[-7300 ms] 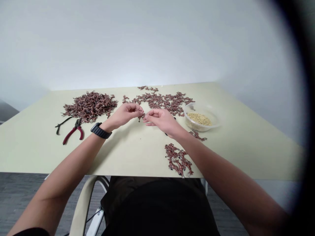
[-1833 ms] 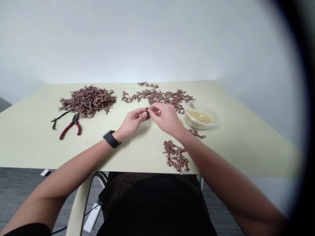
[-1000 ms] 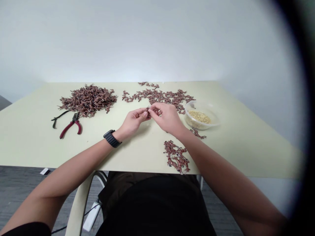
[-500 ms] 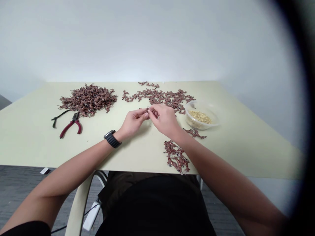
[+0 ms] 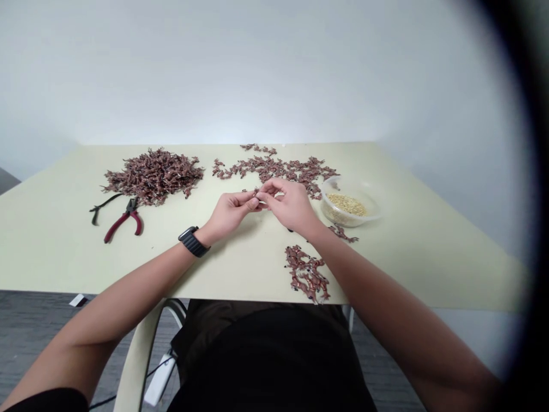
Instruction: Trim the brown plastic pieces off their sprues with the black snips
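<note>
I see both hands, left hand and right hand, pinched together on one tiny brown piece. A small pile looks done near me. Lots more wait in the big pile on the desk.

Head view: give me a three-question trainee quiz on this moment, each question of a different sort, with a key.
1. True or false: the red-handled pliers are in the left hand.
2. What lies nearest the clear bowl: A) the big brown pile, B) the right hand, C) the pliers?
3. Fill in: both hands meet over the ___, pinching one small brown piece.

Key: 1 false, they lie on the table; 2 B; 3 table.
</note>
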`<state>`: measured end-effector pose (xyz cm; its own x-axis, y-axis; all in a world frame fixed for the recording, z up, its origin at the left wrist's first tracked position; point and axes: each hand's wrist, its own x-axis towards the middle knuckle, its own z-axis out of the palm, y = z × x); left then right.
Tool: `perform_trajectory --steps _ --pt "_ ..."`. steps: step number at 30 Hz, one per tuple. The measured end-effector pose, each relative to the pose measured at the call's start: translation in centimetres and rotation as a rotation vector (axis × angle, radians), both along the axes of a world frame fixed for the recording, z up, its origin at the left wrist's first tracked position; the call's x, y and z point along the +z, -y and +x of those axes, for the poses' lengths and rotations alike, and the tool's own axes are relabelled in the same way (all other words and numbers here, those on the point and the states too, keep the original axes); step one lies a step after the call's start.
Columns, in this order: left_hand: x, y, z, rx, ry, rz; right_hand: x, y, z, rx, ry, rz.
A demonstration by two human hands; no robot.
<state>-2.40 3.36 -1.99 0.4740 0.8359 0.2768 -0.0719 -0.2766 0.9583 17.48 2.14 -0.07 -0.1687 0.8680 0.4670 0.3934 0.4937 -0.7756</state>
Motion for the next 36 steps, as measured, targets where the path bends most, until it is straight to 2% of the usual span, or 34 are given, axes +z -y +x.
perform_trajectory --steps 5,8,11,14,18,22,25,28,31,34,36 --pt "0.4 0.4 0.1 -0.052 0.04 -0.109 0.6 0.3 0.6 0.052 0.217 0.273" --pt "0.5 0.7 0.1 -0.077 0.012 -0.079 0.4 0.4 0.7 0.047 0.286 0.311" --pt "0.3 0.8 0.2 -0.004 -0.07 0.034 0.1 0.5 0.1 -0.032 0.186 0.177" --pt "-0.2 0.8 0.3 0.141 -0.159 0.174 -0.2 0.5 -0.6 -0.069 -0.036 -0.077" --pt "-0.5 0.7 0.3 0.25 -0.196 0.246 0.0 0.3 -0.9 0.051 -0.301 -0.381" --pt "-0.3 0.6 0.2 0.246 -0.177 0.235 0.4 0.2 -0.5 0.148 -0.364 -0.439" --pt "0.0 0.6 0.2 0.167 -0.133 0.153 0.4 0.2 -0.2 0.117 -0.254 -0.329" --pt "0.3 0.6 0.3 0.077 -0.038 0.021 0.4 0.3 0.2 0.05 -0.063 -0.103" --pt "0.6 0.7 0.3 0.022 0.014 -0.079 0.6 0.3 0.7 0.043 0.154 0.155" --pt "0.7 0.8 0.3 -0.012 0.02 -0.096 0.7 0.5 1.1 0.095 0.304 0.312" --pt "0.6 0.8 0.3 -0.013 0.0 -0.055 0.7 0.6 1.0 0.096 0.333 0.325"
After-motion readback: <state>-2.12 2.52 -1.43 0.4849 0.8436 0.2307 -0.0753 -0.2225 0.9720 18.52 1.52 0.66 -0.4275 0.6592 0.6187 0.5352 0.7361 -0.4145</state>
